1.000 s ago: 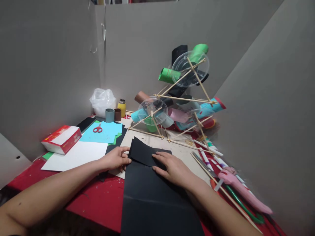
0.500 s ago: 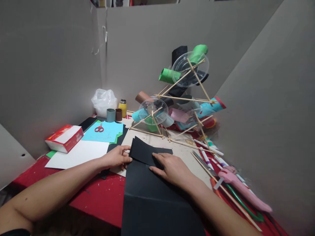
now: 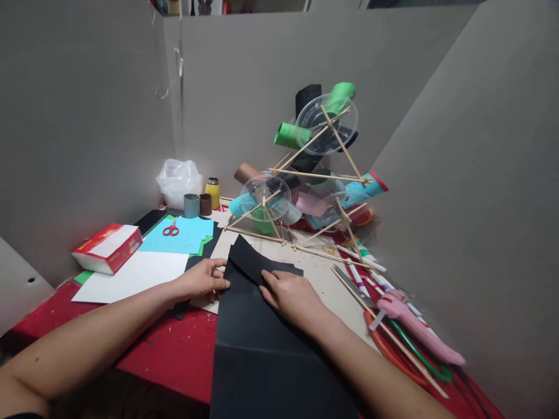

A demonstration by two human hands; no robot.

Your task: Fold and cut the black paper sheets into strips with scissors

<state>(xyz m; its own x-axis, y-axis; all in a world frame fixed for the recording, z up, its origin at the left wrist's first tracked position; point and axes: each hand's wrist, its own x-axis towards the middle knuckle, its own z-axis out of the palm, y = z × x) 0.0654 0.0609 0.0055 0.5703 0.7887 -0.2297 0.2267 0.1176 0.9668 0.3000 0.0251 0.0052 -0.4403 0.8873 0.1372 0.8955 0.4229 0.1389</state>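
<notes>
A large sheet of black paper (image 3: 262, 372) runs from the table's middle down past the bottom of the view. Across its far end lies a smaller black paper piece (image 3: 248, 263), curved, with its left end raised. My left hand (image 3: 201, 281) pinches the left edge of the large sheet, thumb and fingers closed. My right hand (image 3: 289, 295) grips the near edge of the smaller piece between thumb and fingers, its other fingers resting over it. Parts of both papers are hidden under my right hand and forearm.
Wooden-stick frames with clear discs and coloured paper tubes (image 3: 327, 125) stand behind. At right lie a pink glue gun (image 3: 419, 329), large scissors (image 3: 356, 285) and markers. Red scissors (image 3: 170, 231) rest on blue paper; a tissue pack (image 3: 108, 249) sits left.
The whole view has shifted slightly, so most things appear farther left. The smaller black piece is tilted more steeply, its left end higher above the large sheet. Both hands keep their hold.
</notes>
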